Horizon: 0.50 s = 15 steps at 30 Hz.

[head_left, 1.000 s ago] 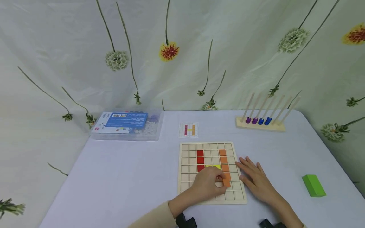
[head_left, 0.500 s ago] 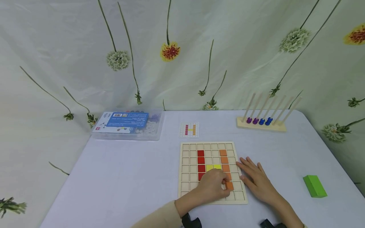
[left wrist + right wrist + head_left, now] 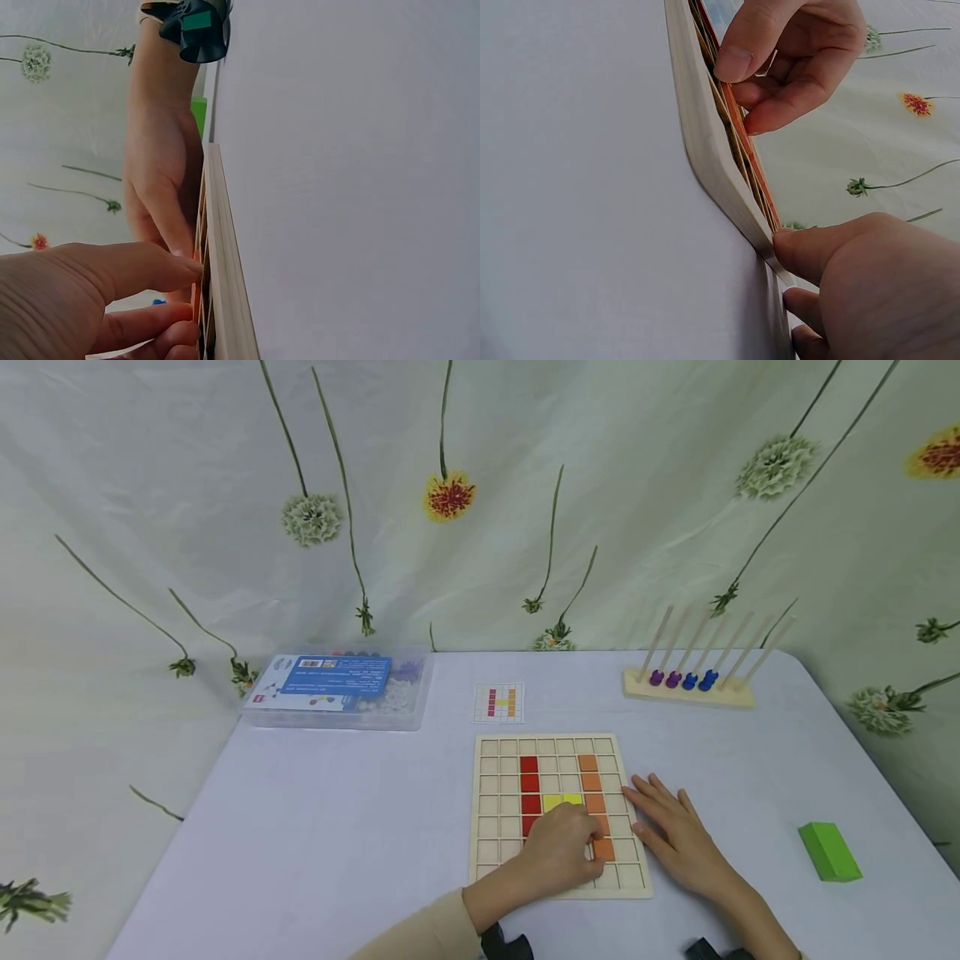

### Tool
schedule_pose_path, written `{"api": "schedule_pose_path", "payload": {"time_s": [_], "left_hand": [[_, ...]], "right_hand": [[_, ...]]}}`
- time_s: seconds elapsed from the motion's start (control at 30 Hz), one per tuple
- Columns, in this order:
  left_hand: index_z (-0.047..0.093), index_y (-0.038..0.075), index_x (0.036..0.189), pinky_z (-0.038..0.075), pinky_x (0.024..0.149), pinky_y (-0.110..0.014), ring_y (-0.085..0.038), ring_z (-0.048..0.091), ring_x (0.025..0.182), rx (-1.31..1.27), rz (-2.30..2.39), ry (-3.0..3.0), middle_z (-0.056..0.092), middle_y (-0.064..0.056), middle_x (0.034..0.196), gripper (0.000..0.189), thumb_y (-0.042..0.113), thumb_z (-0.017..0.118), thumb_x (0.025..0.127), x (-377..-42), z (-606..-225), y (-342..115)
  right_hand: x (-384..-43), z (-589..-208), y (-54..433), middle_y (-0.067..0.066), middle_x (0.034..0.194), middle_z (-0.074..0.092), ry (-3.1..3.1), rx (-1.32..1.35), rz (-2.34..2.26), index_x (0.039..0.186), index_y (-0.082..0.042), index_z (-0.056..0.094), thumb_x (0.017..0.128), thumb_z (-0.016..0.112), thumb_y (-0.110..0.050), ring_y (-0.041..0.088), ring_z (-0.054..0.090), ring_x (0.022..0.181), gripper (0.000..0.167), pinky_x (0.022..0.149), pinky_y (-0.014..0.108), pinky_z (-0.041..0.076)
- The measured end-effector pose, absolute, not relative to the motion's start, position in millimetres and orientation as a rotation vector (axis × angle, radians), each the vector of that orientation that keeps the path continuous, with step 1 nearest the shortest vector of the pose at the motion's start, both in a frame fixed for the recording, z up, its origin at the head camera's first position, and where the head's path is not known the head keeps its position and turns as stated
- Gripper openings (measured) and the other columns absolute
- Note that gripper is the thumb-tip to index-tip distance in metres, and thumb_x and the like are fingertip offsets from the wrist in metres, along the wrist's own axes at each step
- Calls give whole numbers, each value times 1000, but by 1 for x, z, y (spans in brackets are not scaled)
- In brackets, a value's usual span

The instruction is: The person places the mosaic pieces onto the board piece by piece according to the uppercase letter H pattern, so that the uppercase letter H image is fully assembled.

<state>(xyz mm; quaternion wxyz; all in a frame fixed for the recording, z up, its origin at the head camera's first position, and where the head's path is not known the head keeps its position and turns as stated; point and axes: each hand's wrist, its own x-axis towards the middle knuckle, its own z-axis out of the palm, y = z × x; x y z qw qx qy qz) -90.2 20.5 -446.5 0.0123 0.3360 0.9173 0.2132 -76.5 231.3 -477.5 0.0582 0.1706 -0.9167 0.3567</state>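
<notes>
A wooden grid board (image 3: 483, 852) lies on the table with red tiles (image 3: 530, 782), yellow tiles (image 3: 572, 799) and a column of orange tiles (image 3: 592, 782) in its cells. My left hand (image 3: 555, 852) bends over the board's lower half, thumb and forefinger at the left side of the lowest orange tile (image 3: 604, 850), which sits level in its cell. Its curled fingers hide part of the grid. Beside the board's right edge, my right hand (image 3: 678, 847) rests with fingers spread; in the right wrist view its thumb (image 3: 802, 251) touches the board's rim.
Above the board lies a small pattern card (image 3: 498, 702). A clear plastic case (image 3: 333, 689) with a blue label stands at the back left. At the back right is a wooden peg stand (image 3: 686, 689) with purple and blue beads, and a green block (image 3: 830, 852) lies at the right.
The lowest orange tile has gone from tilted in my left fingers to flat in its cell, with the hand shifting slightly right. My right hand stays at the board's edge.
</notes>
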Motion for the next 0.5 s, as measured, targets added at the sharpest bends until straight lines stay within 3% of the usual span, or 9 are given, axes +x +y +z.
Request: {"api": "schedule_pose_path", "payload": {"time_s": [0.27,0.5], "left_hand": [[76,11,95,41,58,-14,-6,57,78,1055,658,2916,66,4,83,28,28,82,74,-89,-437,7],[72,7,109,47,67,-24,-15,53,87,724,800,3152,63,-4,95,37,28,78,79,-96,-418,-57]], "right_hand": [[-76,-477,232,21,149,43,-2782,522,1075,139,-11,54,94,63,-18,47,28,142,47,112,70,9],[-77,-468,234,21,151,40,-2877,508,1036,142,-9,51,95,62,-25,46,26,143,51,112,69,12]]}}
